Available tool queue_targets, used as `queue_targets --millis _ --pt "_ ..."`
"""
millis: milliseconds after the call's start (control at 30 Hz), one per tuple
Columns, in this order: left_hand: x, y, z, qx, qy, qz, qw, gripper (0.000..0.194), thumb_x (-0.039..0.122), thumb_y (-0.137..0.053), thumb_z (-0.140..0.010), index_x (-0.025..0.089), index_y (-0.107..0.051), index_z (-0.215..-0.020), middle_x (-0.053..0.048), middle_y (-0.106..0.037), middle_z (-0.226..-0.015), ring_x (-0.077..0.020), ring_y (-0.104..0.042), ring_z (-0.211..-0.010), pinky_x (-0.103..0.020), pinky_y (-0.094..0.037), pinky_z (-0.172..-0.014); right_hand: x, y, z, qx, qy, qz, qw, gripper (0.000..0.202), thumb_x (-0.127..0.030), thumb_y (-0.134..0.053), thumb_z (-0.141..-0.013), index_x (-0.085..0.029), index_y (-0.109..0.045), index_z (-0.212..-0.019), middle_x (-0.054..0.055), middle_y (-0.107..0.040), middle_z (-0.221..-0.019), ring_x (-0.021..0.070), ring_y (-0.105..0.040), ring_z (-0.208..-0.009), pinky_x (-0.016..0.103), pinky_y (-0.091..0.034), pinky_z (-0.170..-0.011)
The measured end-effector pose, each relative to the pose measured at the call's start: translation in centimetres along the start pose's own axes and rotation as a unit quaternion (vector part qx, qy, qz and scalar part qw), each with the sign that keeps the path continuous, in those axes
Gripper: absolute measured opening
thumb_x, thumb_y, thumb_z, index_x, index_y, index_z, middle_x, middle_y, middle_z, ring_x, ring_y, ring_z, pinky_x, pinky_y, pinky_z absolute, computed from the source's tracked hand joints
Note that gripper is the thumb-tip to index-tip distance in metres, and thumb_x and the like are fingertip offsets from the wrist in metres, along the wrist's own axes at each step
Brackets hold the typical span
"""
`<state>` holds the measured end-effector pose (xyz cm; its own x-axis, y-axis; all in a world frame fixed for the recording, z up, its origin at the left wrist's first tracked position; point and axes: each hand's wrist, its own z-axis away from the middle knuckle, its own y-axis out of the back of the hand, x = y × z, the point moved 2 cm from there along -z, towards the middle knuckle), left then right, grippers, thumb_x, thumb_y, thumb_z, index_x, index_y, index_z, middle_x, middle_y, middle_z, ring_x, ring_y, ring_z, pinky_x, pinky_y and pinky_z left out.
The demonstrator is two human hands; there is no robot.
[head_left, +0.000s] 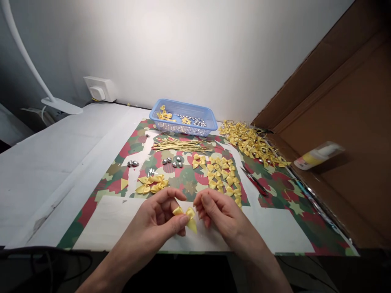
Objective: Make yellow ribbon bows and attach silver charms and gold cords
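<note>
Between the thumb and fingers of my left hand (159,217) is a yellow satin ribbon bow (191,214), one tail hanging down. My right hand (221,211) is close beside it, thumb and forefinger pinched together; whatever they may hold is too small to make out. Just beyond my left hand lie a few loose yellow bows (152,184) in a cluster. Past my right hand, more bows (215,173) are laid out in rows. Small silver beads (177,162) sit in little groups on the camouflage-patterned sheet (186,185).
A blue basket (183,106) with bows and silver beads stands at the back, behind a bundle of gold cords (180,144). A heap of corded bows (250,140) lies right. Scissors (255,182), a glue bottle (317,156), a cardboard wall (336,101) and a lamp (61,105) flank the work area.
</note>
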<state>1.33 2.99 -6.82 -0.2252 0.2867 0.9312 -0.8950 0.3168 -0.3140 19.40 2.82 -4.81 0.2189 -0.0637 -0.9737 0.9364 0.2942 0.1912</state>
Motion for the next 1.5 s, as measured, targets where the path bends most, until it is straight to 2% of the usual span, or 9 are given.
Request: queue_targets --millis 100,267,500,600,767,1067,1200,1367,1500 --pt "-0.1 -0.3 0.0 0.0 -0.018 -0.031 0.999 0.023 0.024 -0.075 -0.09 0.021 -0.063 -0.109 0.007 -0.061 -0.068 -0.0118 -0.063 -0.067 -0.022 -0.05 -0.067 -0.5 0.2 0.1 -0.015 -0.009 0.024 1.0 0.043 -0.055 -0.047 -0.103 -0.018 -0.061 -0.085 -0.001 -0.054 -0.075 0.0135 -0.05 -0.067 0.025 -0.04 -0.06" --pt "-0.5 -1.0 0.1 -0.005 -0.034 -0.074 0.997 0.03 0.025 -0.066 -0.096 0.025 -0.052 -0.122 0.008 -0.059 -0.069 -0.0134 -0.059 -0.07 -0.025 -0.047 -0.07 -2.0 -1.0 0.1 -0.012 0.036 0.16 0.986 0.016 -0.026 -0.06 -0.098 -0.021 -0.06 -0.083 -0.003 -0.06 -0.08 0.0128 -0.056 -0.073 0.025 -0.039 -0.063" --pt "-1.1 -1.0 0.1 -0.008 -0.039 -0.121 0.992 0.031 0.022 -0.06 -0.097 0.026 -0.049 -0.125 0.006 -0.061 -0.075 -0.015 -0.054 -0.069 -0.027 -0.042 -0.064 -2.5 -1.7 -0.6 0.015 0.086 0.23 0.969 0.027 -0.015 -0.054 -0.095 -0.02 -0.048 -0.069 -0.003 -0.054 -0.07 0.0124 -0.049 -0.064 0.027 -0.035 -0.061" --pt "-0.7 -0.9 0.1 -0.005 -0.035 -0.08 0.996 0.035 0.022 -0.063 -0.096 0.026 -0.052 -0.129 0.005 -0.061 -0.076 -0.0147 -0.056 -0.072 -0.026 -0.045 -0.068 -2.1 -1.6 -1.0 0.015 0.073 0.161 0.984 0.023 -0.018 -0.054 -0.096 -0.02 -0.052 -0.073 -0.004 -0.055 -0.07 0.012 -0.049 -0.065 0.026 -0.036 -0.061" --pt "0.0 -0.7 0.1 0.017 -0.019 -0.037 0.999 0.044 0.025 -0.072 -0.092 0.024 -0.059 -0.134 0.006 -0.06 -0.071 -0.0149 -0.062 -0.072 -0.027 -0.051 -0.075 -0.8 -0.3 -0.7 0.002 0.004 -0.001 1.0 0.027 -0.045 -0.055 -0.101 -0.02 -0.062 -0.093 -0.003 -0.053 -0.076 0.0127 -0.05 -0.067 0.024 -0.04 -0.059" --pt "0.2 -0.8 0.0 0.021 -0.006 0.029 0.999 0.054 0.039 -0.071 -0.094 0.021 -0.051 -0.141 0.0 -0.071 -0.083 -0.0184 -0.072 -0.079 -0.033 -0.059 -0.081 -1.2 0.1 0.1 -0.027 -0.041 -0.021 0.999 0.025 -0.035 -0.06 -0.096 -0.016 -0.06 -0.079 -0.003 -0.052 -0.067 0.0107 -0.047 -0.06 0.023 -0.037 -0.056" --pt "0.4 -0.9 0.0 0.057 -0.016 0.016 0.998 0.044 0.038 -0.073 -0.092 0.019 -0.059 -0.129 0.005 -0.067 -0.068 -0.0152 -0.069 -0.067 -0.028 -0.058 -0.073 -1.2 -0.1 0.1 -0.024 -0.05 -0.009 0.998 0.026 -0.034 -0.06 -0.096 -0.016 -0.06 -0.078 -0.003 -0.053 -0.066 0.0109 -0.047 -0.06 0.024 -0.036 -0.056" --pt "0.0 -1.0 -0.1 0.079 -0.03 -0.008 0.996 0.036 0.034 -0.076 -0.09 0.019 -0.062 -0.12 0.008 -0.063 -0.063 -0.0132 -0.066 -0.061 -0.026 -0.059 -0.067 -1.1 -0.3 0.2 -0.021 -0.025 0.05 0.998 0.022 -0.033 -0.058 -0.098 -0.017 -0.063 -0.084 -0.002 -0.055 -0.073 0.0121 -0.048 -0.067 0.024 -0.037 -0.06" --pt "-0.3 -1.0 -0.2 0.081 -0.044 0.008 0.996 0.043 0.041 -0.073 -0.092 0.021 -0.06 -0.128 0.007 -0.065 -0.068 -0.0142 -0.067 -0.068 -0.028 -0.062 -0.073 -1.6 0.9 -0.5 0.011 0.013 0.15 0.989 0.02 -0.028 -0.059 -0.095 -0.019 -0.063 -0.077 -0.002 -0.059 -0.074 0.0136 -0.053 -0.07 0.024 -0.04 -0.062"
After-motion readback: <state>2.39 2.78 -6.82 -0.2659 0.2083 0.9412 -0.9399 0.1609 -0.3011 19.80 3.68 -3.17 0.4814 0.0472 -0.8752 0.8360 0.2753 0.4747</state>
